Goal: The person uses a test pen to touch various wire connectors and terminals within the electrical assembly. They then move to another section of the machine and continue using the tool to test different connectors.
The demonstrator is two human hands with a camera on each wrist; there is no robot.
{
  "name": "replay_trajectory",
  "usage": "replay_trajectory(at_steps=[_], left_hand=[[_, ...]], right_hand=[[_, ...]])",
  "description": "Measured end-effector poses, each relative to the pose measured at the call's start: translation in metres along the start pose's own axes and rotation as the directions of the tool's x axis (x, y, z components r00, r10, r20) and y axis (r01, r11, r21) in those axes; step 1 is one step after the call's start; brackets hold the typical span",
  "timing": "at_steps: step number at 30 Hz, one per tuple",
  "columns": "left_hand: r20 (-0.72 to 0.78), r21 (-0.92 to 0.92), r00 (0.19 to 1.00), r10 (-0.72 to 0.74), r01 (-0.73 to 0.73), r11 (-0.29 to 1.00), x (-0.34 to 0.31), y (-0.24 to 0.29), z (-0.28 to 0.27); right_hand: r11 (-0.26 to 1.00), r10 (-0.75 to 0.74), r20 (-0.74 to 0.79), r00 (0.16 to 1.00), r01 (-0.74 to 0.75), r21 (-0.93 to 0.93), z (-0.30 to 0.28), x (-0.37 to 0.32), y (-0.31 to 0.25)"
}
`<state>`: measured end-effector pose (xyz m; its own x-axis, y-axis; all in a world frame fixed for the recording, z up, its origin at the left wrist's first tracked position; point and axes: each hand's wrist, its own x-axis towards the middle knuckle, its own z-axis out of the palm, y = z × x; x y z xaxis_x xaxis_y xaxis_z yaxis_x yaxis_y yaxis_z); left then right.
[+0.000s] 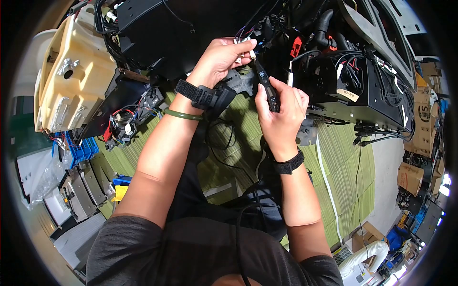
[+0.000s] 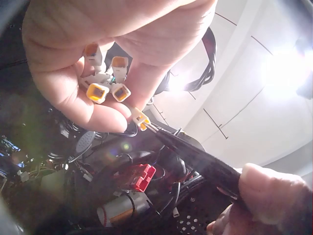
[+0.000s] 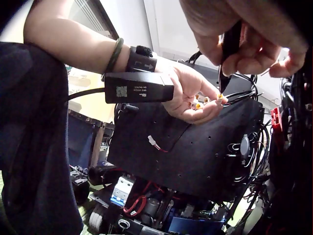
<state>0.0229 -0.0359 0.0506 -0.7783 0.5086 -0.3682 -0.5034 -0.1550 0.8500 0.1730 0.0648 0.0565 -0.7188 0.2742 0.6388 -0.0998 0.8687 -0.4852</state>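
My left hand (image 1: 217, 59) holds a bunch of small white wire connectors with yellow-orange inserts. Between thumb and fingertips it pinches one connector (image 2: 140, 119), its mouth facing the right hand. More connectors (image 2: 98, 93) sit in the curl of the fingers, mouths outward. My right hand (image 1: 284, 109) grips slim black tweezers (image 1: 262, 78) between thumb and fingers. In the left wrist view, their two thin metal tips are right at the mouth of the pinched connector. Dark and coloured wires run from the bunch toward the black equipment behind it.
A black panel (image 3: 161, 122) stands behind the hands, with a loose white plug (image 3: 151, 140) hanging before it. A red connector (image 1: 296, 46) and a black wired box (image 1: 362, 90) are at the right. A cream plastic housing (image 1: 71, 71) stands left. Green matting (image 1: 343, 167) covers the floor.
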Motion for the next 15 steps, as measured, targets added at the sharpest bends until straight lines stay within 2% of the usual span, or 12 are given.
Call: replay_trajectory(at_steps=[15], left_hand=[[0.007, -0.006, 1.0, -0.003, 0.003, 1.0, -0.0001, 0.0006, 0.0002]], right_hand=[[1.0, 0.016, 0.0, 1.0, -0.016, -0.002, -0.0007, -0.0009, 0.0002]])
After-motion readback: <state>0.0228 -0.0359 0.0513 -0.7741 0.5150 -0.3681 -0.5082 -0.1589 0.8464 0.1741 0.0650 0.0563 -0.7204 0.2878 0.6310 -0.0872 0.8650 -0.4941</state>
